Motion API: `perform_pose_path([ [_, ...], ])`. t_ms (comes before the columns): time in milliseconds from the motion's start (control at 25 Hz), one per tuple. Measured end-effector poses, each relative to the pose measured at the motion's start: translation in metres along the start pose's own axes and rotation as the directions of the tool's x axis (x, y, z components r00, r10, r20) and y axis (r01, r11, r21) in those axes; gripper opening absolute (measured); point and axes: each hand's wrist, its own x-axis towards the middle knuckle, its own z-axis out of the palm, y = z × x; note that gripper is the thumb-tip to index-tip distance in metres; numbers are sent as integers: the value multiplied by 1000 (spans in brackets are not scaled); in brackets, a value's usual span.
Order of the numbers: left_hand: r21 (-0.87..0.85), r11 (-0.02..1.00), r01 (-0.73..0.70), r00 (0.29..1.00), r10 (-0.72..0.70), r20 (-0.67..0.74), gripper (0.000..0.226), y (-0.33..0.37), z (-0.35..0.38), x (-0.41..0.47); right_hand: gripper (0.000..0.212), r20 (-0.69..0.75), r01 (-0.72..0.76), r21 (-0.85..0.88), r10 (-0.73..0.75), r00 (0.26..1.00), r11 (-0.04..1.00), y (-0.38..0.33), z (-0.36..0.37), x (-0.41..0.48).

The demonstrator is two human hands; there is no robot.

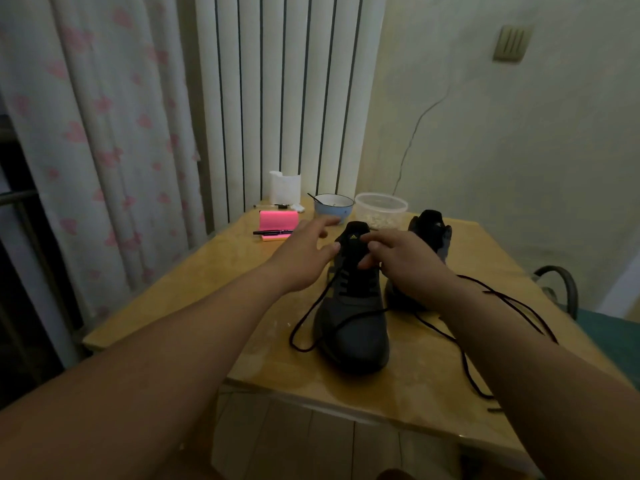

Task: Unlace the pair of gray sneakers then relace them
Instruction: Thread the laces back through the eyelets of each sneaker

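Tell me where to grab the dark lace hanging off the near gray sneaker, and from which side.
Pinch the dark lace at its loop's bend, lying on the yellow wooden table left of the near gray sneaker's toe. Come from the left with the open left hand: that bend lies clear of the shoe, so it is likely easiest.

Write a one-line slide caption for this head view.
Left hand open, right hand pinching at near sneaker tongue; loose lace trails over table.

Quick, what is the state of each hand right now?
Left hand: open, fingers spread beside the near sneaker.
Right hand: fingers curled, apparently pinching that sneaker's lace.
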Motion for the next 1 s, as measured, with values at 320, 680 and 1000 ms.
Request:
perform_pose_path([
  [320,-269,920,286,944,-223,242,26,-2,3,15,15,-71,10,-26,-12,997,1000,7,18,9],
  [680,-726,661,190,979,-185,88,24,-42,40,-1,10,-173,47,-234,-89,981,971,15,40,1],
  [1000,-699,709,95,995,-91,43,27,-44,40,1,14,-100,39,-351,-78,992,936,6,38,12],
])
